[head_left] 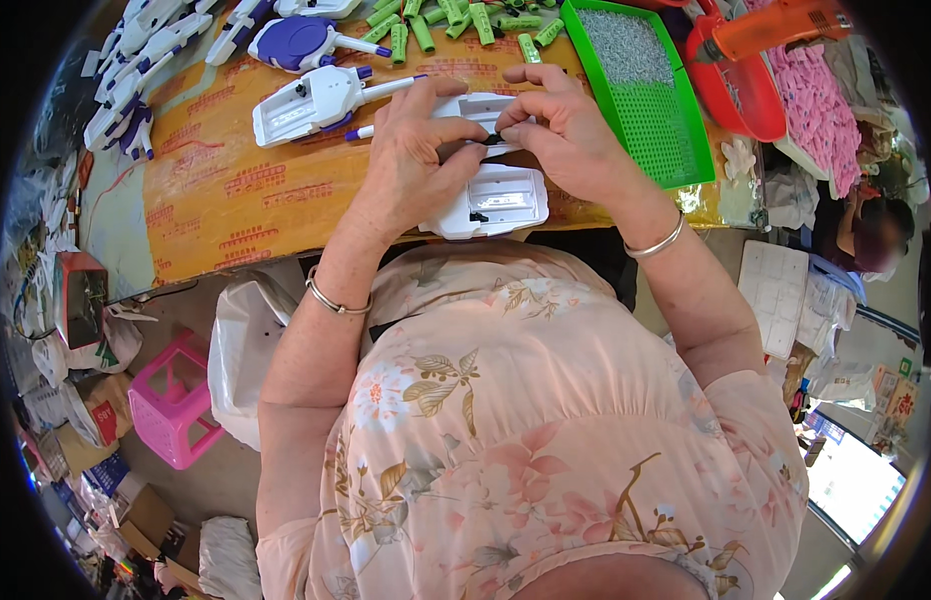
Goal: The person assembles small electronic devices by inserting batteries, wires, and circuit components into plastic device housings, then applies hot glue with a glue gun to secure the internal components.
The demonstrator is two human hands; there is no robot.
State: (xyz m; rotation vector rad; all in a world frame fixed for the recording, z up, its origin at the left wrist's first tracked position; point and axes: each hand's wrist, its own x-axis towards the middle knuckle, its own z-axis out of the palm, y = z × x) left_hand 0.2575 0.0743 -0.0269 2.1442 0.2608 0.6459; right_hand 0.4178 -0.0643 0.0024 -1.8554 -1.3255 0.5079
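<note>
Fingertips of my left hand (414,150) and my right hand (564,128) meet at a small black part (493,140), pinched between thumbs and forefingers. It sits over a white plastic housing with a handle (483,104), partly hidden by my hands. Closer to me, at the table's front edge, lies another white housing (501,200) with a recessed tray and a little black piece in it. To the left of my left hand rests a third white housing (308,106) with purple trim. Behind that one is a purple-faced round unit (294,42) with a white handle.
Several green cylinders (423,33) lie along the back. A green tray (693,160) of small metal pieces stands right, beside a red bin (761,115) and an orange power tool (776,30). More white-and-purple units (136,75) pile up far left. A person (876,232) is at far right.
</note>
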